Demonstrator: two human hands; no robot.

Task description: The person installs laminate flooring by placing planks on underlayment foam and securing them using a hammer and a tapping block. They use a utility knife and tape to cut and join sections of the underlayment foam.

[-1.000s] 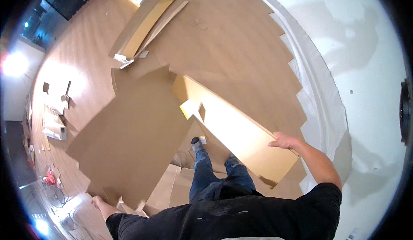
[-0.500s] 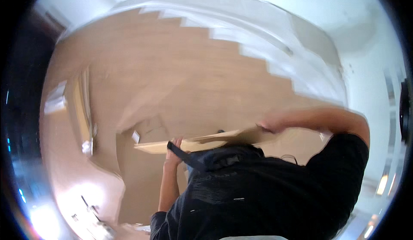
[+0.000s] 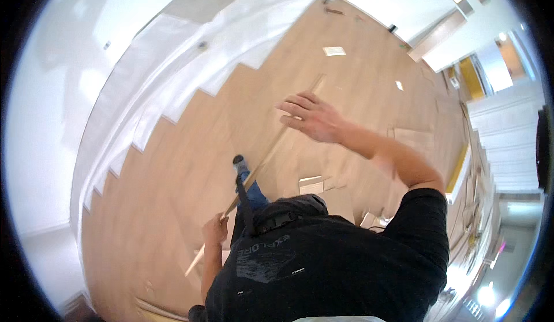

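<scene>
A long, thin tan board (image 3: 267, 155), seen nearly edge-on, runs diagonally across the middle in front of my body. My left hand (image 3: 214, 229) is closed on its lower-left part, beside my dark clothing and a hanging black strap (image 3: 245, 203). Over the board's far upper part is my right hand (image 3: 309, 116), fingers stretched and apart; I cannot tell whether it touches the board. My foot (image 3: 239, 162) shows on the wood floor beyond the strap.
White sheeting (image 3: 190, 56) with a stepped edge lines the wall at the left. Loose pale pieces (image 3: 334, 51) and flat cardboard (image 3: 414, 139) lie on the floor. Stacked boards and packaging (image 3: 461, 166) run along the right side, near a bright doorway (image 3: 508, 56).
My view has swung round, putting the sheeting on the left. The board now slants up to the right, and my right hand has opened from its grip and moved up along it.
</scene>
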